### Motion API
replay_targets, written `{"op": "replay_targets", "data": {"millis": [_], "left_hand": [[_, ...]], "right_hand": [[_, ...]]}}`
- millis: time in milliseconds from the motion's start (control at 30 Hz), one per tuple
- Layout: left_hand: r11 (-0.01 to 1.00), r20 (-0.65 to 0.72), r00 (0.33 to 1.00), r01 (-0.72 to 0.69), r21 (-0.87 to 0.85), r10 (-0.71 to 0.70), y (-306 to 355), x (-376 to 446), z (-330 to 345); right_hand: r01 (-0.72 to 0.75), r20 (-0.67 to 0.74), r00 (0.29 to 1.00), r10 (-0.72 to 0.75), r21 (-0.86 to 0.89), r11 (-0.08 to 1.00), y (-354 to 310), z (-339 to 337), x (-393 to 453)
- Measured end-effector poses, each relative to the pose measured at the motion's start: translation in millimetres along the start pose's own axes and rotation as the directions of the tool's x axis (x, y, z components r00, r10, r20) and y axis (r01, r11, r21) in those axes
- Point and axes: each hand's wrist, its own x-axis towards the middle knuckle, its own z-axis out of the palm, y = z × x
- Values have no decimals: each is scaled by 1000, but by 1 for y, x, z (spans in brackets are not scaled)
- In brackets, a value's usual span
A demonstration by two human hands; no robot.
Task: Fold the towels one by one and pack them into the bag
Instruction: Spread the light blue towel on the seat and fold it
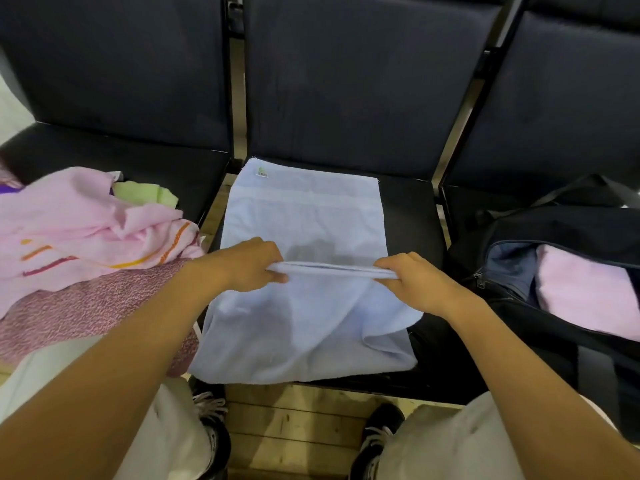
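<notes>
Both hands are curled tight on the blue towel (304,237), and I can see them well from up here. The left hand (242,266) pinches one end of a lifted fold in the blue towel, and the right hand (412,280) pinches the other end, so the fold runs like a thin straight line between them. The blue towel lies spread on the middle seat (408,216), with its near edge hanging a little over the front of the seat. A small tag (262,172) sits on the far left corner of the blue towel. To the left of the blue towel there is a messy pile of towels (83,233), with a pink towel on top, a bit of green one (147,194) peeking out behind, and a speckled dark pink one (86,313) under it. To the right of the blue towel sits the black bag (561,223) on the next seat, with its zip open. A folded pink towel (588,289) lies inside the black bag. Below the blue towel I see the wood floor (294,427) and two dark shoes (377,434).
</notes>
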Motion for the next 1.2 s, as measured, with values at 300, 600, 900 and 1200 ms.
{"op": "replay_targets", "data": {"millis": [300,600,900,1200], "left_hand": [[969,-218,973,-121,-215,73,10,-3,-15],[996,-170,985,-50,-74,37,6,-11,-24],[963,-438,898,97,253,24,5,-7,-22],[946,247,963,24,324,-109,-10,10,34]], "right_hand": [[-94,-34,995,97,71,993,-10,-10,-1],[-43,-227,974,-4,-205,978,-13,-12,3],[-115,-272,962,13,-362,925,-16,-10,12],[-132,404,864,299,-391,911,-21,24,13]]}}
